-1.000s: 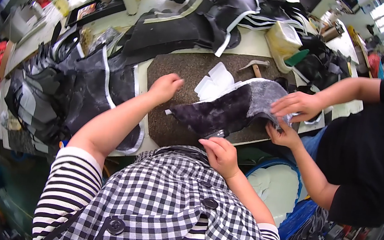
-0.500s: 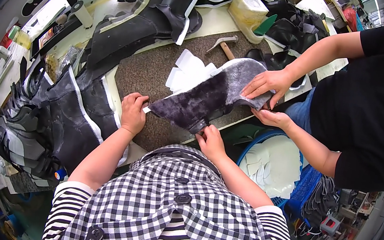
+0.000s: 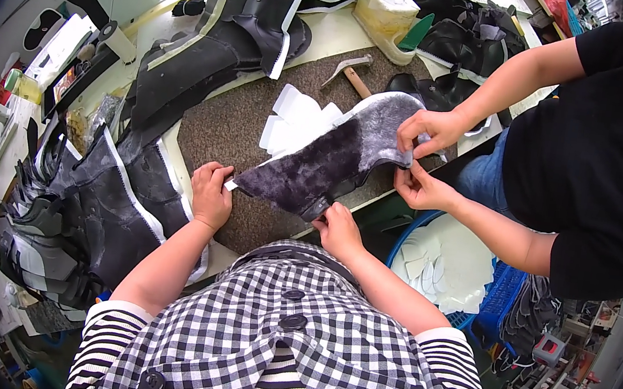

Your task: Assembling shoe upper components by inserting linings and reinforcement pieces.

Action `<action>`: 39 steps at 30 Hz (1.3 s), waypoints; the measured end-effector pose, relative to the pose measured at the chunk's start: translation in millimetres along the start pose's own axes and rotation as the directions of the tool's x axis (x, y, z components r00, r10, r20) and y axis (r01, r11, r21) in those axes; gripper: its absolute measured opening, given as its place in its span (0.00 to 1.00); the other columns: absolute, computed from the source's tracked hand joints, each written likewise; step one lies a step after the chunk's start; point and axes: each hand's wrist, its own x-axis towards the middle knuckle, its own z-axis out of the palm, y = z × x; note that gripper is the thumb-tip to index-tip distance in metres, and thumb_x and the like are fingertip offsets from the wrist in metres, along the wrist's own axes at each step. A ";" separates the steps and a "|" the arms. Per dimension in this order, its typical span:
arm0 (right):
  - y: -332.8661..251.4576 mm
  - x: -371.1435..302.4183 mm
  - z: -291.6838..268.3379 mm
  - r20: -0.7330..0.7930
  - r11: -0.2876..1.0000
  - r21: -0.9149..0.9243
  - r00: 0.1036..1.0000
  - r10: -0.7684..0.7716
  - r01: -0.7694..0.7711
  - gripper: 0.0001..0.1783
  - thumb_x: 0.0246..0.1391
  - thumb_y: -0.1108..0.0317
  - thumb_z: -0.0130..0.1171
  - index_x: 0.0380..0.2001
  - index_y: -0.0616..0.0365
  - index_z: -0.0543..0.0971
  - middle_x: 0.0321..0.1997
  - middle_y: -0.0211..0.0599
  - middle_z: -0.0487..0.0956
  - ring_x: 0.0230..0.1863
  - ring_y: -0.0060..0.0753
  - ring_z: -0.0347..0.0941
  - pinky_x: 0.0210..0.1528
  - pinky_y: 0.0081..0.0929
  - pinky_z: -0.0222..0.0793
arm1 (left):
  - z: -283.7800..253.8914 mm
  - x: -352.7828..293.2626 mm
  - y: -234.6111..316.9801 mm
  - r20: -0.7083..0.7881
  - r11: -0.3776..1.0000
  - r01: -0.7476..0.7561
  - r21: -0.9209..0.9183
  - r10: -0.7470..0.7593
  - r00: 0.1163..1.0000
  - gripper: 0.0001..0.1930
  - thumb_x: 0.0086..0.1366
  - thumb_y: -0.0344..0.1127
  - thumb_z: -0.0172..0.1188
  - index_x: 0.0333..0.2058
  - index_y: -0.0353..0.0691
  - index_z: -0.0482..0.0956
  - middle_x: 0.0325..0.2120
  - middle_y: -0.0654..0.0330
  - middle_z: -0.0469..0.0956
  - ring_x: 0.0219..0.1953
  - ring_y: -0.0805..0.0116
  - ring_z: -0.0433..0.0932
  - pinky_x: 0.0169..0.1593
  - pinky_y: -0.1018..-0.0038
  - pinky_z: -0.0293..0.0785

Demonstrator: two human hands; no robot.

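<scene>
A boot upper piece [image 3: 307, 164] with dark, furry lining facing up and a paler grey end lies across the brown work board [image 3: 219, 115]. My left hand [image 3: 210, 195] pinches the white zipper end at its left tip. On its near edge, my right hand [image 3: 341, 231] grips with thumb and fingers, close to a small dark tab. Across from me on the right, a co-worker's two hands [image 3: 421, 187] hold the pale end's edge between their fingers. White card-like pieces [image 3: 296, 123] lie just behind the upper, partly covered by it.
A hammer [image 3: 349, 74] rests on the board's far side. Beyond it stand a glue-stained container [image 3: 384, 17] with a green scraper and black boot parts [image 3: 259, 26]. More zippered uppers [image 3: 111, 196] are stacked at left. A blue basin [image 3: 440, 263] of white pieces sits below the table's right edge.
The co-worker's upper hand has gone from lying flat on the pale lining to pinching its edge beside the other hand. My hands keep their grips on the piece.
</scene>
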 end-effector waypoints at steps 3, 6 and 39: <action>-2.0 0.3 -1.0 0.001 1.000 0.001 1.000 -0.006 0.006 0.07 0.48 0.70 0.63 0.29 0.57 0.75 0.35 0.42 0.71 0.44 0.49 0.69 0.46 0.41 0.68 | 0.9 0.1 -1.8 0.003 1.000 0.008 -0.008 -0.008 1.000 0.17 0.50 0.24 0.56 0.42 0.43 0.77 0.43 0.57 0.70 0.50 0.53 0.66 0.56 0.62 0.62; -3.3 -0.8 -1.6 0.002 1.000 0.009 1.000 0.003 -0.003 0.07 0.47 0.70 0.63 0.29 0.57 0.76 0.35 0.42 0.71 0.44 0.49 0.69 0.46 0.41 0.68 | 1.1 -0.7 -0.8 0.011 1.000 0.017 0.003 -0.017 1.000 0.18 0.50 0.25 0.56 0.42 0.43 0.77 0.44 0.57 0.70 0.50 0.53 0.66 0.56 0.62 0.62; -1.8 -0.1 -0.7 -0.009 1.000 0.024 1.000 0.008 -0.007 0.06 0.46 0.72 0.62 0.28 0.56 0.75 0.35 0.41 0.71 0.43 0.48 0.69 0.46 0.40 0.68 | 2.7 -0.4 -1.9 0.017 1.000 0.009 0.020 -0.009 1.000 0.18 0.50 0.29 0.61 0.43 0.45 0.76 0.44 0.57 0.70 0.51 0.53 0.66 0.57 0.61 0.61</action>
